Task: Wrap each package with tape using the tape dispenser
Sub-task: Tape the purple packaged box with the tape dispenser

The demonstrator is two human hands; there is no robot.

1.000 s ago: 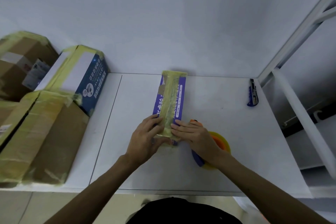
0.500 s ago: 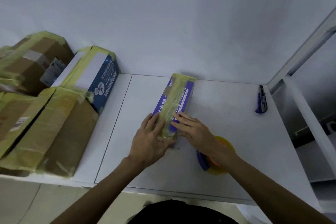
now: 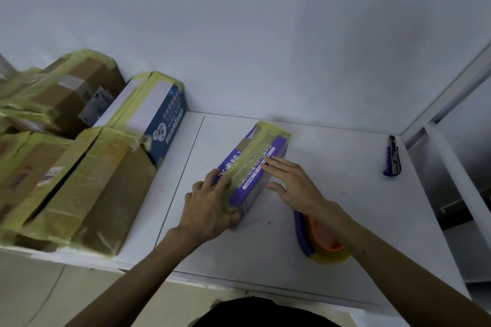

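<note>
Flat hands smoothing tape on the purple package point(image 3: 255, 167)
Nearest, the tape dispenser point(image 3: 316, 240) is lying under the right wrist. The left hand point(image 3: 210, 202) and right hand point(image 3: 295, 183), fingers spread, are pressing the package mid-table. It looks light, stiff and slick, so it's best gripped by its long sides. The table point(image 3: 345, 156) is lying bare rightward, with taped boxes point(image 3: 87, 180) crowding the left.

We see dim, bluish light; a soft shadow smudges the wall point(image 3: 385, 34), boxes point(image 3: 66, 167) at left blur, edges bow.
</note>
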